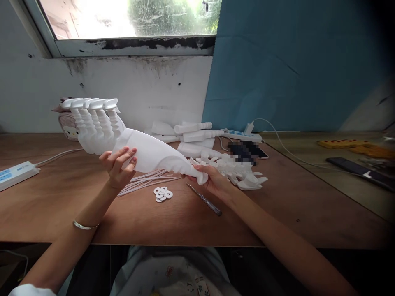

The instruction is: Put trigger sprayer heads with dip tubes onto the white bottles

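Observation:
Both hands hold a long, tapered white plastic part [151, 150] aslant above the table, its wide end up to the left and its ribbed, narrow end down to the right. My left hand [119, 166] is curled against the underside of the wide end. My right hand [212, 179] grips the narrow tip, thumb on top. Just behind the wide end stands a row of several ribbed white pieces [98, 127]. Under the part lie thin white strips [145, 181], a small heap of white rings [162, 194] and a screwdriver [205, 199].
More white parts [197, 133] lie at the back, and curved white pieces [243, 170] sit right of my right hand. Power strips [18, 174] with cables, a phone [247, 150], a pouch [68, 125] and a dark flat object [359, 170] are around.

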{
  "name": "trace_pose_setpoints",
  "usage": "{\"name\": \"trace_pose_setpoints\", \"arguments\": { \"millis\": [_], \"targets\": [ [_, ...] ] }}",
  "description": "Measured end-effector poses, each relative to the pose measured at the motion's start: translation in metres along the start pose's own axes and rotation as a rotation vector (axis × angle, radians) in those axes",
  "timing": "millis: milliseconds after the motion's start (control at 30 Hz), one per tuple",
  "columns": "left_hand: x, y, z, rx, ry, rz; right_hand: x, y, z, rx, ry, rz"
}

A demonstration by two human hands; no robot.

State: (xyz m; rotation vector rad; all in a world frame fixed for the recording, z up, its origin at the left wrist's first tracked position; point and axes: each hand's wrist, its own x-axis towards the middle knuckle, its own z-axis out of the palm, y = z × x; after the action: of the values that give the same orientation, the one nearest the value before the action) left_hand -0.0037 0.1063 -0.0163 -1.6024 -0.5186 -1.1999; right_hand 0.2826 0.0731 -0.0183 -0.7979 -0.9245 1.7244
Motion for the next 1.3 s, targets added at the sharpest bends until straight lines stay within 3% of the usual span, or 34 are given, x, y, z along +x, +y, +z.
{"name": "trace_pose_setpoints", "arguments": {
  "millis": [133,333,567,733,933,1300],
  "targets": [
    [-0.003,-0.002,0.003,-0.034,0.027,-0.014,0.002,0.002,0.000,-0.042,0.038,-0.061],
    [-0.017,-0.004,0.010,-0.146,-0.253,-0.157,-0.002,-0.004,0.001,-0.213,0.164,-0.326],
    [-0.013,-0.001,0.008,-0.086,-0.438,-0.094,-0.007,-0.008,0.003,-0.348,0.181,-0.431],
    [-0.011,0.003,0.008,-0.136,-0.432,-0.090,-0.009,-0.009,0.001,-0.355,0.177,-0.451],
    [-0.004,0.016,0.008,-0.182,-0.466,-0.099,-0.019,-0.012,0.009,-0.382,0.023,-0.600],
    [0.005,0.043,0.009,-0.169,-0.439,-0.065,-0.025,-0.011,0.020,-0.592,0.352,-0.775]
  ]
}}
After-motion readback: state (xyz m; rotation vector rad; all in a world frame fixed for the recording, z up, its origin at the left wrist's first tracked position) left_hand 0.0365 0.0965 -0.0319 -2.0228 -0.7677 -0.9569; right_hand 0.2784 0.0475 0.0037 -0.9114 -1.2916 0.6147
